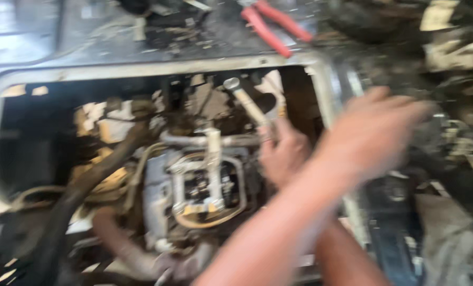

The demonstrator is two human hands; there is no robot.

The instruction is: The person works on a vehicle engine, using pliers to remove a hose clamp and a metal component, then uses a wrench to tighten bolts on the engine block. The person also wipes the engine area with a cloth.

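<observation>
I look down through a metal-framed opening [141, 69] at a dirty engine [204, 185] whose top is uncovered, with rocker parts showing. My right hand [284, 153] is at the engine's right side, closed around the lower end of a silver wrench [247, 103] that slants up and to the left. My left arm crosses over the right one. My left hand [376, 132] is blurred, hovering above the opening's right edge with its fingers spread and nothing in it.
Red-handled pliers [273, 24] lie on the grimy panel above the opening. A thick black hose [88, 180] runs diagonally on the left of the engine. Greasy parts and rags [453, 47] are piled at the right.
</observation>
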